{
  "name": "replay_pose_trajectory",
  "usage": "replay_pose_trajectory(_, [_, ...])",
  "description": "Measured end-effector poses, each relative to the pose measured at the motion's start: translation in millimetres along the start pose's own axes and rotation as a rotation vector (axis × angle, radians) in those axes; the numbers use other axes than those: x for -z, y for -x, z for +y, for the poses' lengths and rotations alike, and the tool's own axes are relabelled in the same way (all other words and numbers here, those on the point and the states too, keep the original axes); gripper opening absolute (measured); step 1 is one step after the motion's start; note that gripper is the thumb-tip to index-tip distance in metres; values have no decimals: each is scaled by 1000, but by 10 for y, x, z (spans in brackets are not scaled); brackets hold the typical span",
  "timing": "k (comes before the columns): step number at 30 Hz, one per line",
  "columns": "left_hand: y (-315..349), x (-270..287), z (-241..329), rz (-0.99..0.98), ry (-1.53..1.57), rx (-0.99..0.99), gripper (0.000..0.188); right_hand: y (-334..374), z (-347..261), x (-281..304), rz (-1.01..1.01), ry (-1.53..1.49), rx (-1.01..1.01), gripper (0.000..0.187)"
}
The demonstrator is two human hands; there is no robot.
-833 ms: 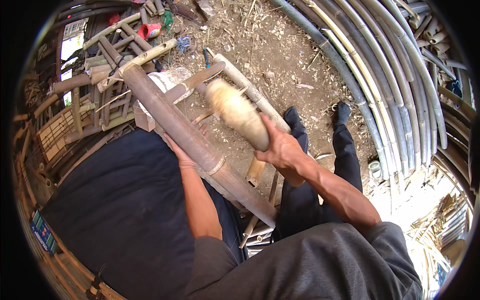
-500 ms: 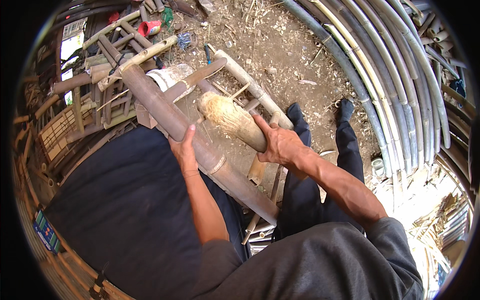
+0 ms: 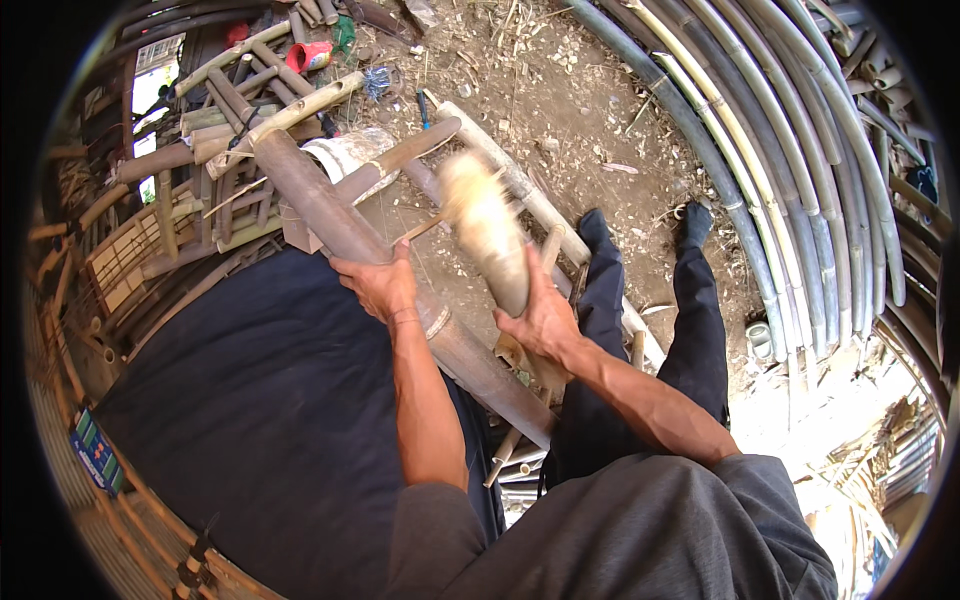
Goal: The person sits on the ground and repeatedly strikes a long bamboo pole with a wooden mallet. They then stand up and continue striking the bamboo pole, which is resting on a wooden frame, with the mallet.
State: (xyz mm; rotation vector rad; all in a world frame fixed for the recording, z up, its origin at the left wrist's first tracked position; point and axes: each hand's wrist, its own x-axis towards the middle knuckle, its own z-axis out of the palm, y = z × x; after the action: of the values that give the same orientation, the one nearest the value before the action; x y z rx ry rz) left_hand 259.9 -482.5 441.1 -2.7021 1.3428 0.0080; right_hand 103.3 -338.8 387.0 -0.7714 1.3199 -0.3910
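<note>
My right hand [image 3: 548, 315] is closed around the lower end of a thick bamboo club [image 3: 512, 275]. Its pale, frayed head is smeared by motion and points up and away. My left hand [image 3: 383, 287] grips a thick brown bamboo pole [image 3: 310, 190] that slants across in front of me, part of a bamboo frame. A thin bamboo peg [image 3: 422, 229] juts from the pole's far side, close to my left thumb. A crosspiece [image 3: 400, 158] joins the pole to a second, paler pole [image 3: 500, 165] lying farther off.
A dark cloth [image 3: 270, 420] spreads at my left. Beyond the frame are a white bucket [image 3: 350, 158], a blue-handled tool [image 3: 422, 108] and a red container [image 3: 309, 56]. Long bent bamboo poles [image 3: 770, 150] stand along the right. Shavings litter the dirt floor [image 3: 590, 110].
The club has swung upright and slightly right, its head now higher and blurred. My left hand has shifted slightly right along with the view, its thumb now beside the peg.
</note>
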Motion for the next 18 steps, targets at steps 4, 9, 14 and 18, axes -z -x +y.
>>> replay_pose_trajectory(4, [-28,-49,-106,13,-65,1,114,99,-62,-85,-36,-10,-3,111])
replay_pose_trajectory(9, [-4,-59,-71,10,-89,16,112,38,-62,-83,-194,32,-42,111])
replay_pose_trajectory(14, [-41,-70,-74,4,-88,5,114,182,247,311,-57,-37,15,110])
replay_pose_trajectory(18, [7,-208,-631,135,231,-370,109,727,600,937,-41,68,-45,106])
